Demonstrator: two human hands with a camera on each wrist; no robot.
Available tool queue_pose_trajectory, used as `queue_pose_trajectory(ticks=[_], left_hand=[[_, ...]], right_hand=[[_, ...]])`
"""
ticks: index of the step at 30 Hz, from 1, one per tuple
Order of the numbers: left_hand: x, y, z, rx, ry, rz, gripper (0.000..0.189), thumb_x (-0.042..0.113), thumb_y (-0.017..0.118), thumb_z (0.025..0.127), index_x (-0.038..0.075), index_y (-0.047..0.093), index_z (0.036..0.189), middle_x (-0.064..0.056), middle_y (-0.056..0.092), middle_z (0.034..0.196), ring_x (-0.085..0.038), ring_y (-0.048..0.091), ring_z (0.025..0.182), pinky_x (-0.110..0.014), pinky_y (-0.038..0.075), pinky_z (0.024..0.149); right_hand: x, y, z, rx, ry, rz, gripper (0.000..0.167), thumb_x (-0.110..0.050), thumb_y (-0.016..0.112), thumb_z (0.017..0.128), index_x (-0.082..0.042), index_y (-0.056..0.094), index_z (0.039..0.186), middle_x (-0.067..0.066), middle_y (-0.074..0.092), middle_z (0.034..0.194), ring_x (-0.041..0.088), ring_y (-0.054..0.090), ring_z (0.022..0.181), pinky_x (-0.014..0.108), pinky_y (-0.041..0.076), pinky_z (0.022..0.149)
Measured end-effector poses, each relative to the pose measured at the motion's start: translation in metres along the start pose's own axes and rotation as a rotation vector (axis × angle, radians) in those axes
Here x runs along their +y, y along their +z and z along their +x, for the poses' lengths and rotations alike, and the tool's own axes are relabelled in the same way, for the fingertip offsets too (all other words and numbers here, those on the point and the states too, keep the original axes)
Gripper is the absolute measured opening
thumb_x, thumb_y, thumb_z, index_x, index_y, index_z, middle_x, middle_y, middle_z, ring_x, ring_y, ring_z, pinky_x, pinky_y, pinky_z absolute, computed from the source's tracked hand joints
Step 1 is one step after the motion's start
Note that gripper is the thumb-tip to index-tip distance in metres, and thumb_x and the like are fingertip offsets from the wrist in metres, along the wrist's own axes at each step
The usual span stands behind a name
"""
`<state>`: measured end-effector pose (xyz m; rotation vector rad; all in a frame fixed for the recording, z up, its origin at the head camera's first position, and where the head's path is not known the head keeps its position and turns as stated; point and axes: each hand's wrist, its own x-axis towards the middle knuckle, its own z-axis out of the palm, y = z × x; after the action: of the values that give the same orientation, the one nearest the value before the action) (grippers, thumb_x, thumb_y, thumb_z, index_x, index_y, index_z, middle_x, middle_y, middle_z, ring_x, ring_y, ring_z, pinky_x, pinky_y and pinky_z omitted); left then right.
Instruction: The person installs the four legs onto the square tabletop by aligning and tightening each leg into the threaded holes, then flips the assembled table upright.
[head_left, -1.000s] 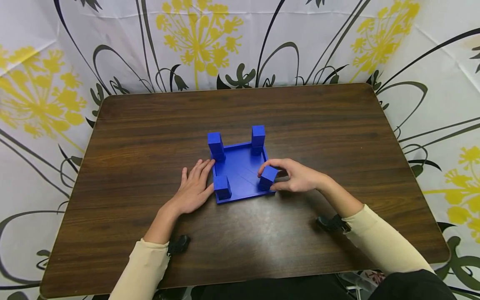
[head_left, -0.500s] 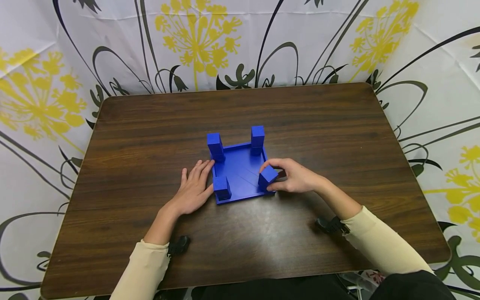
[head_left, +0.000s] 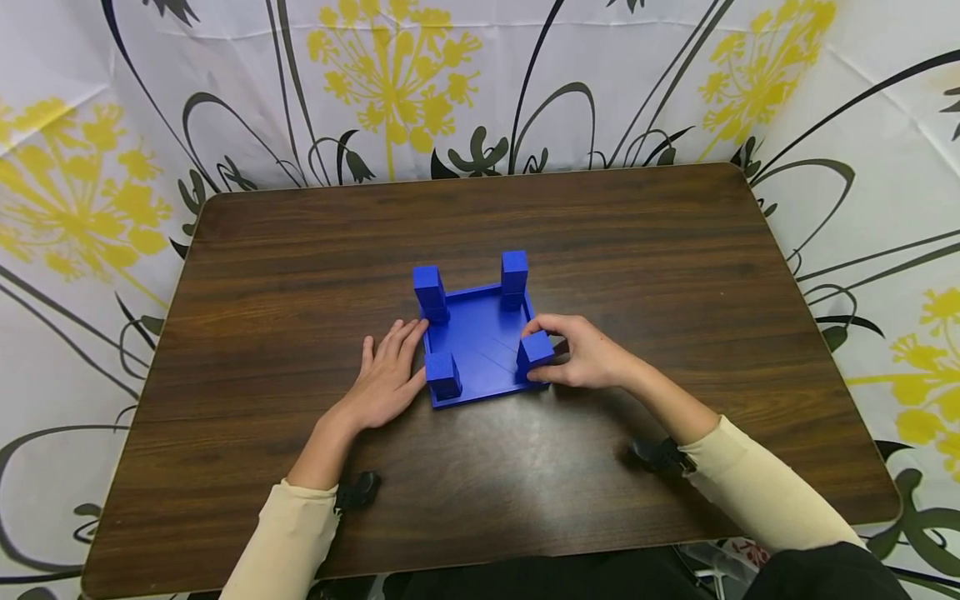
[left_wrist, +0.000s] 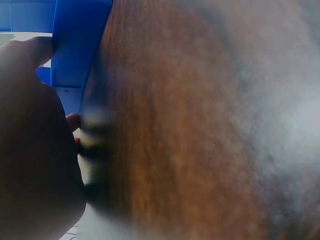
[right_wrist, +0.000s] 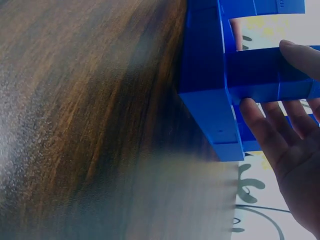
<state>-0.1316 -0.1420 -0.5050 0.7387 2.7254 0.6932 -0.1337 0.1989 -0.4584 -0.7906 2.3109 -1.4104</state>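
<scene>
A shallow blue square tray (head_left: 480,337) lies on the table, with a square blue post standing at each corner. Between right thumb and fingers, my right hand (head_left: 588,354) holds the near-right blue post (head_left: 535,350). That post looks upright in its corner, and a seam crosses it in the right wrist view, where the fingers wrap one side. With straight, spread fingers, my left hand (head_left: 386,383) lies by the tray's left side, its index fingertip and thumb touching the tray or the near-left post (head_left: 443,375). Its contact is partly hidden in the left wrist view.
At the tray's back corners rise the far-left post (head_left: 430,293) and the far-right post (head_left: 514,279). The brown wooden table (head_left: 300,242) extends around the tray. Behind it hangs a white floral curtain (head_left: 555,83).
The near-right post has turned slightly in my right hand, from skewed to closer in line with the tray's corner. My left hand has stayed still.
</scene>
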Motion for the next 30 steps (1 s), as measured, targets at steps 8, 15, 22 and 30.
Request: queue_pose_trajectory(ticks=[8,15,22,30], left_hand=[[-0.003,0.001,0.001,-0.03,-0.021,0.005,0.067,0.041,0.04,0.104,0.021,0.006,0.159,-0.011,0.012,0.161,-0.031,0.0,0.149,-0.065,-0.006,0.109],[0.001,-0.003,0.0,-0.028,-0.012,0.009,0.067,0.044,0.038,0.104,0.019,0.007,0.159,-0.012,0.013,0.161,-0.032,0.002,0.149,-0.066,-0.005,0.109],[0.002,-0.003,0.0,-0.027,-0.009,-0.003,0.067,0.047,0.035,0.104,0.019,0.007,0.159,-0.012,0.013,0.161,-0.033,0.002,0.149,-0.066,-0.005,0.109],[0.001,-0.003,0.0,-0.037,-0.016,0.011,0.067,0.042,0.038,0.105,0.019,0.006,0.159,-0.012,0.012,0.161,-0.033,0.001,0.149,-0.066,-0.005,0.109]], right_hand=[[0.001,0.0,0.001,-0.005,-0.02,-0.026,0.043,-0.01,0.084,0.077,-0.012,0.06,0.113,0.003,0.062,0.115,0.022,0.058,0.104,0.037,0.055,0.08],[0.0,-0.007,0.001,-0.114,-0.048,-0.006,0.054,-0.009,0.081,0.08,-0.016,0.058,0.129,-0.004,0.059,0.129,0.015,0.05,0.124,0.047,0.043,0.099],[0.0,-0.012,0.002,-0.236,-0.109,0.098,0.058,0.011,0.065,0.086,-0.01,0.051,0.138,0.003,0.057,0.136,0.02,0.045,0.134,0.049,0.03,0.11],[0.003,-0.013,0.004,-0.233,-0.059,0.093,0.054,0.005,0.07,0.086,-0.004,0.054,0.137,0.005,0.062,0.13,0.019,0.051,0.127,0.045,0.034,0.108]])
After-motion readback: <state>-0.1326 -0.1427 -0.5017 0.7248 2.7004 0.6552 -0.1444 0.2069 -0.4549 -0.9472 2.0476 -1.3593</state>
